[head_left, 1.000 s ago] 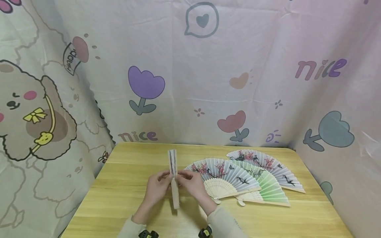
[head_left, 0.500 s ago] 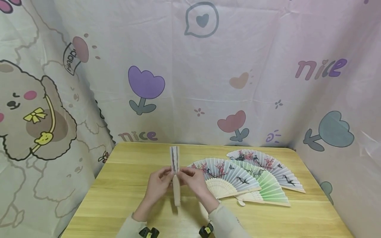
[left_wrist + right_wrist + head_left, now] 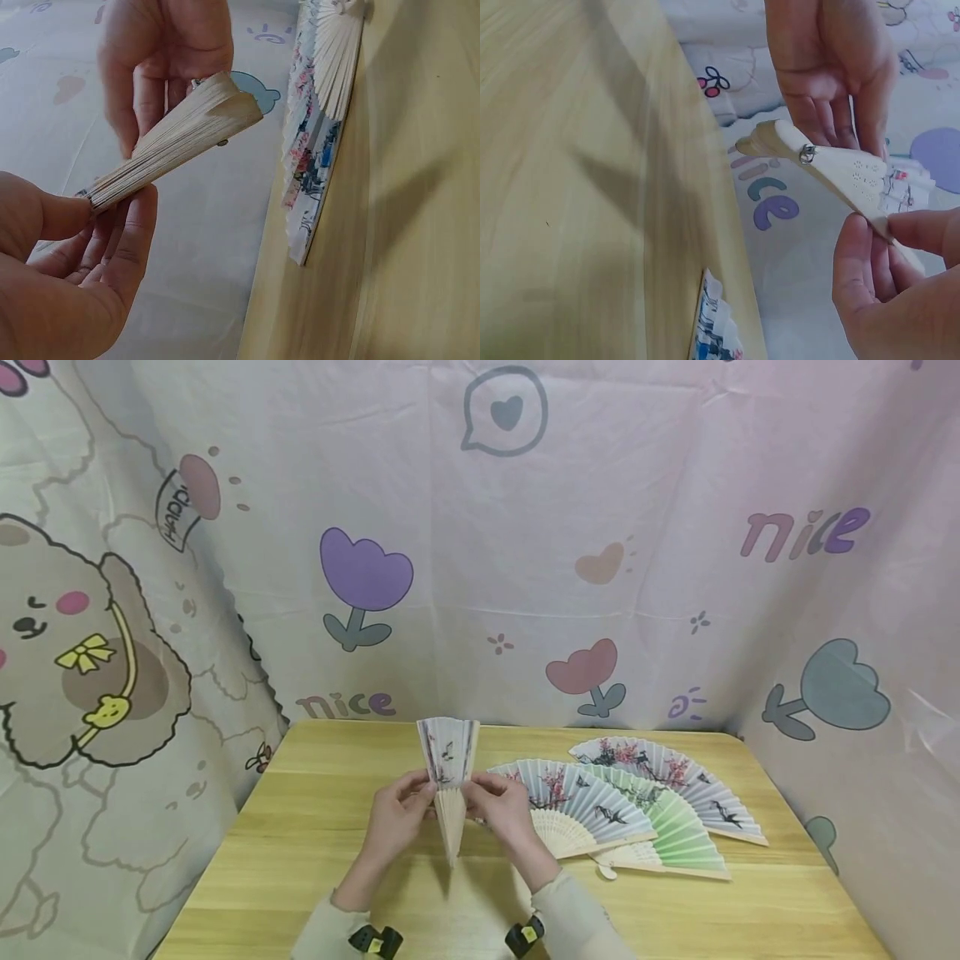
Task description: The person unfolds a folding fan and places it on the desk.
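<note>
A folding fan [image 3: 450,777] with pale wooden ribs and a white printed leaf is held upright over the table, spread to a narrow wedge. My left hand [image 3: 401,814] pinches its left edge between thumb and fingers. On the opposite edge, my right hand [image 3: 498,806] pinches the outer rib the same way. In the left wrist view the stacked ribs [image 3: 176,139] run between both hands. The right wrist view shows the metal rivet [image 3: 808,154] at the fan's narrow end and the cutout pattern in the rib.
To the right lie three spread fans, overlapping: a white blossom fan [image 3: 585,802] in front, a green fan [image 3: 686,839] under it, and another white blossom fan [image 3: 705,793] behind. The wooden table [image 3: 300,860] meets a printed cloth backdrop [image 3: 480,568] at its far edge.
The held fan has gone from folded to a narrow wedge, so its printed leaf now shows. My hands have moved slightly apart, the right one to the right. The lying fans have stayed put.
</note>
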A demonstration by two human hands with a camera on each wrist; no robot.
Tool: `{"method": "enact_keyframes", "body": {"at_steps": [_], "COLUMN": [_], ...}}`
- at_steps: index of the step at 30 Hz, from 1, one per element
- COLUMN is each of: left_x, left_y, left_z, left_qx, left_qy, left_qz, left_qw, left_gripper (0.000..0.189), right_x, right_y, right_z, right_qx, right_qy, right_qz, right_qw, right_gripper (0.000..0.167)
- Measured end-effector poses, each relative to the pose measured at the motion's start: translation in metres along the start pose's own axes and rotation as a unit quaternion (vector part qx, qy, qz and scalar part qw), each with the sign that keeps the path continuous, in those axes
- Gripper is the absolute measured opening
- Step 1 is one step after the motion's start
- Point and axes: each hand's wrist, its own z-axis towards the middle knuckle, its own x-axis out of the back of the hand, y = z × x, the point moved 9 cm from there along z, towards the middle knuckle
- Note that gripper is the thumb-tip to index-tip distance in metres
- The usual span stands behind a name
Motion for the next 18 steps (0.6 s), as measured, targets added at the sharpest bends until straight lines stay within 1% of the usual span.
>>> {"method": "enact_keyframes", "body": {"at_steps": [2,8,13,18], "left_x": [0.000,0.003,0.005,0.007], "left_y": [0.002,0.002,0.001,-0.002], "left_z": [0.001,0.002,0.001,0.002], "left_qx": [-0.005,0.000,0.011,0.027], "left_qy": [0.003,0.019,0.034,0.043], "left_qz": [-0.013,-0.044,-0.060,-0.073], "left_qw": [0.9999,0.9989,0.9975,0.9960], "left_gripper": [0.029,0.029,0.030,0.031], "right_x": [0.006,0.018,0.023,0.028], "right_y": [-0.001,0.001,0.001,0.001], "right_z": [0.001,0.004,0.006,0.006], "right_qx": [-0.003,-0.016,-0.016,-0.021], "right_qy": [0.018,0.055,0.070,0.081], "right_qz": [0.006,0.041,0.066,0.074], "right_qw": [0.9998,0.9975,0.9953,0.9938], "right_gripper": [0.034,0.033,0.032,0.033]}}
